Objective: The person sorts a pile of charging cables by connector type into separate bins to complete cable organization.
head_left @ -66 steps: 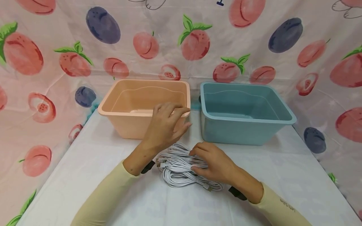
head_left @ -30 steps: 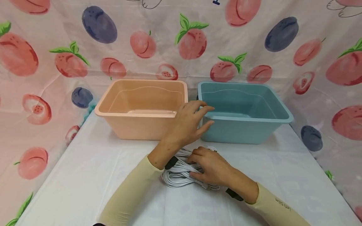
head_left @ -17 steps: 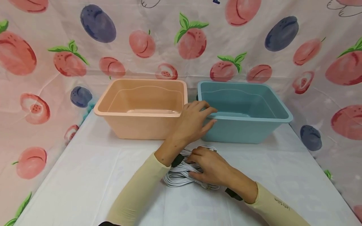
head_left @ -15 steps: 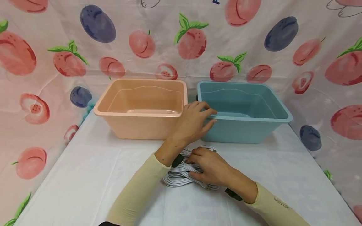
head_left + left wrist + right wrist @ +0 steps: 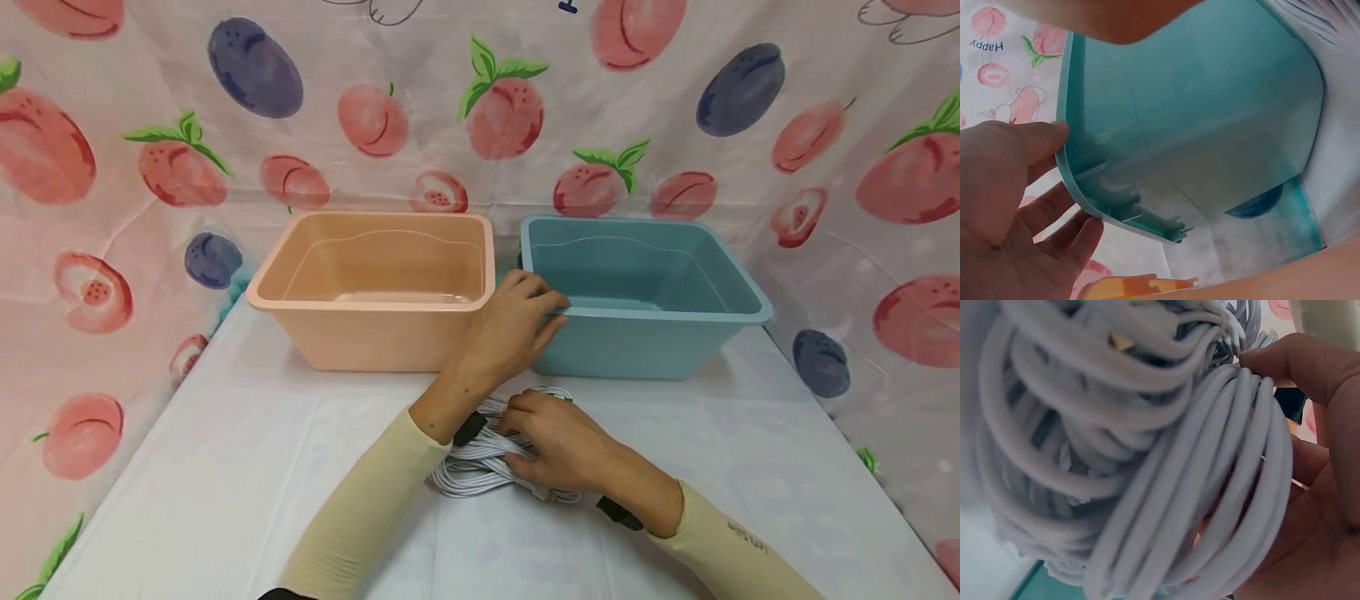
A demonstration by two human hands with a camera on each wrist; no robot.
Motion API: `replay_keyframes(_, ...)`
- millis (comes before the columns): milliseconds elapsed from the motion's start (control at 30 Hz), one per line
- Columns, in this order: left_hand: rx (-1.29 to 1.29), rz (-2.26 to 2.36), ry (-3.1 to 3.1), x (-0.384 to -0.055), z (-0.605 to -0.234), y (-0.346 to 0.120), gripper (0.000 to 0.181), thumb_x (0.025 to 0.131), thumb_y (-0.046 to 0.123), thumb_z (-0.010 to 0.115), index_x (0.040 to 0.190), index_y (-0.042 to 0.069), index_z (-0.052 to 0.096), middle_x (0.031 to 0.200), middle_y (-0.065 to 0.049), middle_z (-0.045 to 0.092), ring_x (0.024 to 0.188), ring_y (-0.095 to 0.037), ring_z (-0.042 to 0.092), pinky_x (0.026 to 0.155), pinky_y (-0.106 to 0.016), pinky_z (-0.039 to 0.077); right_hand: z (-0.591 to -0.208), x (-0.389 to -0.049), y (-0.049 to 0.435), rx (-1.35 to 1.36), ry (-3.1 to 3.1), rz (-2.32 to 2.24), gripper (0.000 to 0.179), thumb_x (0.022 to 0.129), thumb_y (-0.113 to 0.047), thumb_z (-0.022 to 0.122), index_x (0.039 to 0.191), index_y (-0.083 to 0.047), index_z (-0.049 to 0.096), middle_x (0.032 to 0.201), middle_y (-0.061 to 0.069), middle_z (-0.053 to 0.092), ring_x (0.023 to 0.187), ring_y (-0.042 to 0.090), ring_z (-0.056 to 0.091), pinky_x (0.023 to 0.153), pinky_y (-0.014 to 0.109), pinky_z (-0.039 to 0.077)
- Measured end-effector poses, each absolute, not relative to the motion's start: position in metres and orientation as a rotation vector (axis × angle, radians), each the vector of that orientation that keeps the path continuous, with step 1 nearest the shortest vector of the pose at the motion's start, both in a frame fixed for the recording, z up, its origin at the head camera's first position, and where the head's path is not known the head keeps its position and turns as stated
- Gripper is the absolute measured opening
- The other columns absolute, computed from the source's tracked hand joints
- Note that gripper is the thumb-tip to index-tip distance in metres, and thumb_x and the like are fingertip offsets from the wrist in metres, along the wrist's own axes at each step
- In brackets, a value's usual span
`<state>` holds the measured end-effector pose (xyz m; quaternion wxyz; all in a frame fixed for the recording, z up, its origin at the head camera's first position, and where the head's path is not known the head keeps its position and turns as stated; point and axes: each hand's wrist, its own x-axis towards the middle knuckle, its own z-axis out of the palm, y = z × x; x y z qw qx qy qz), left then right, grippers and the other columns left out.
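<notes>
My left hand [image 5: 513, 325] is at the near left corner of the teal bin [image 5: 630, 346]. In the left wrist view its thumb lies on one side of the bin's rim [image 5: 1064, 150] and the fingers [image 5: 1085, 244] curl against the other, pinching it. A pile of coiled white cables [image 5: 476, 467] with plugs lies on the table in front of the bins. My right hand [image 5: 558, 442] holds part of this pile; in the right wrist view, its thumb presses on a looped white cable [image 5: 1210, 469] and the fingers are partly hidden behind the loops.
A peach-coloured bin [image 5: 382, 337] stands left of the teal one, a narrow gap between them. Both stand on a white-covered table [image 5: 225, 467]. A fruit-print cloth [image 5: 442, 100] hangs behind and at the sides.
My left hand has moved right from the peach bin to the teal bin's corner, and its fingers have drawn in on the rim. The right hand has stayed on the cables.
</notes>
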<state>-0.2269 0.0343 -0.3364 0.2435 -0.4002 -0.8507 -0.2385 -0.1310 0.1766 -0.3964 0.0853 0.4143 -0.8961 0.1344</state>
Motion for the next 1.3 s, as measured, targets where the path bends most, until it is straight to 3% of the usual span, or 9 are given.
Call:
replay_keyframes(467, -1.078, -0.635, -2.362, -0.225, -0.334, 0.034, 0.019, 0.103, 0.025, 0.073, 0.119, 0.019, 0.081, 0.115, 0.0, 0.072, 0.123, -0.024, 0.057, 0.112, -0.034, 0.045, -0.386, -0.131, 0.182, 1.245, -2.764, 0.401, 0.02, 0.083, -0.023, 0.083, 0.1, -0.016, 0.075, 0.096, -0.008, 0.063, 0.081, 0.008, 0.058, 0.074, 0.032, 0.056)
replay_keyframes(1300, -1.083, -0.61, -2.382, -0.223, -0.332, 0.033, 0.019, 0.105, 0.025, 0.071, 0.12, 0.019, 0.081, 0.116, -0.001, 0.072, 0.124, -0.025, 0.058, 0.112, -0.035, 0.044, -0.362, -0.132, 0.208, 1.205, -2.833, 0.34, 0.019, 0.079, -0.014, 0.082, 0.093, -0.019, 0.069, 0.092, -0.01, 0.059, 0.075, 0.005, 0.05, 0.066, 0.025, 0.048)
